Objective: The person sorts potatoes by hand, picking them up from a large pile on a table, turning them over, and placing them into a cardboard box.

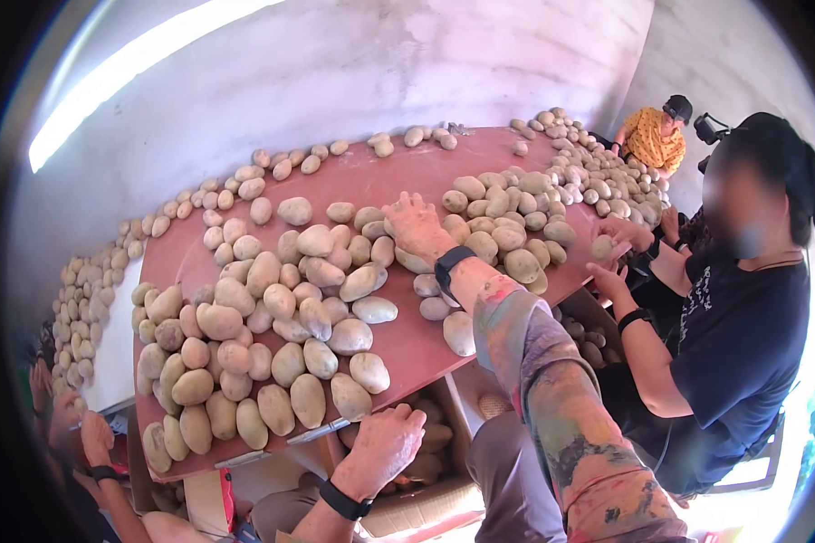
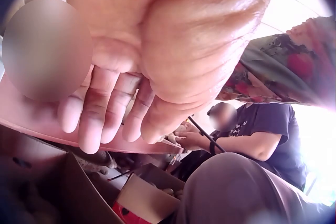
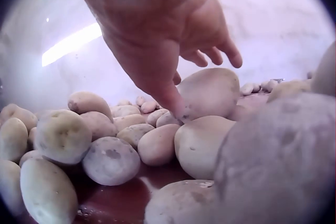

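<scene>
My right hand [image 1: 417, 226] reaches far over the reddish table [image 1: 417, 355], fingers spread above the gap between two potato heaps. In the right wrist view, its thumb touches the side of a large potato [image 3: 210, 92], while the other fingers extend above and behind it without closing round it. Several potatoes [image 3: 111, 161] lie around that one. My left hand [image 1: 385, 448] hangs by the table's near edge, close to the front potatoes [image 1: 350, 396]. Its palm faces the left wrist camera with nothing in it, the fingers loosely bent.
Below the near edge stands a cardboard box [image 1: 444, 507] with potatoes inside. On the right, a person in a dark T-shirt [image 1: 743, 308] holds a potato [image 1: 602, 246]. Farther back is a person in yellow [image 1: 650, 138]. Another person's hand [image 1: 95, 439] shows at lower left.
</scene>
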A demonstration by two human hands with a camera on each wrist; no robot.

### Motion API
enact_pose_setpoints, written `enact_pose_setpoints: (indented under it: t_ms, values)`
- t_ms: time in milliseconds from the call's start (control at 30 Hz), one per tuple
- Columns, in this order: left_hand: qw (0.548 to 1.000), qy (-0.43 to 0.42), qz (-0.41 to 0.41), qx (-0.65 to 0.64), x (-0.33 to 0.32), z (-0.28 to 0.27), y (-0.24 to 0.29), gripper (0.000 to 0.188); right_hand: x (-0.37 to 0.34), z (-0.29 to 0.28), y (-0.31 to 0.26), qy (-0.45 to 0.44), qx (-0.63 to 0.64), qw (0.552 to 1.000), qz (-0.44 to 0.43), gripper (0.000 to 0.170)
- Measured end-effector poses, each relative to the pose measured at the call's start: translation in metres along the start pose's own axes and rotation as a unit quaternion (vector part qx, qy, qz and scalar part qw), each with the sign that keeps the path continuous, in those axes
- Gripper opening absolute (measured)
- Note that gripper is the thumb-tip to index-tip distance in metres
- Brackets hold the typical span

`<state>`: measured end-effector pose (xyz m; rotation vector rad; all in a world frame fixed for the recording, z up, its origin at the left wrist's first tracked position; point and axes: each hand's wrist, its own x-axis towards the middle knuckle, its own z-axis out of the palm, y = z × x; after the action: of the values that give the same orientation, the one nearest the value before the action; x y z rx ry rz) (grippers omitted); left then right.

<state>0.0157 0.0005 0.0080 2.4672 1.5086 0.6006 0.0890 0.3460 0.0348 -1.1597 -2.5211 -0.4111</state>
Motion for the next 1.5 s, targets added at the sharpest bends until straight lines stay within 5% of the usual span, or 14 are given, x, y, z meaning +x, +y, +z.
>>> enact_pose_setpoints:
  t_ms: [300,433,600,800,933,1000,1133,1200,1400,1500]
  values:
    - [0.999,-0.036,-0.02,-0.023,0.002,0.005,-0.001,0.013,0.016,-0.017,0.018,-0.09,-0.007,0.995,0.037,0.034]
    - [0.999,-0.032,-0.01,-0.029,0.003,0.008,0.0,0.014,0.01,-0.014,0.033,-0.044,0.012,0.999,0.029,0.032]
    - [0.999,-0.023,-0.005,-0.027,0.004,0.008,0.002,0.015,0.016,-0.026,0.036,-0.16,0.066,0.984,0.035,0.044]
    - [1.0,-0.014,0.002,-0.023,0.007,0.007,0.002,0.009,0.0,-0.028,0.035,-0.11,-0.038,0.993,-0.013,0.031]
    - [0.999,-0.013,-0.008,-0.041,0.004,0.01,-0.001,0.015,0.001,-0.009,0.044,-0.041,0.015,0.996,-0.075,0.033]
    - [0.999,-0.01,-0.003,-0.045,0.003,0.008,-0.001,0.015,0.005,-0.003,0.05,-0.072,0.071,0.993,-0.056,0.056]
    - [0.999,-0.017,-0.01,-0.041,0.002,0.008,-0.003,0.014,0.001,-0.038,0.042,-0.144,0.095,0.984,0.031,0.06]
    - [0.999,-0.021,-0.014,-0.035,0.002,0.008,-0.003,0.014,-0.004,-0.048,0.041,-0.111,0.198,0.967,0.117,0.063]
    - [0.999,-0.012,-0.01,-0.039,-0.002,0.007,-0.003,0.013,-0.007,-0.061,0.048,0.007,0.308,0.94,0.148,0.066]
    - [0.999,-0.018,-0.019,-0.021,-0.003,0.011,-0.003,0.013,-0.007,-0.081,0.049,-0.013,0.348,0.917,0.193,0.068]
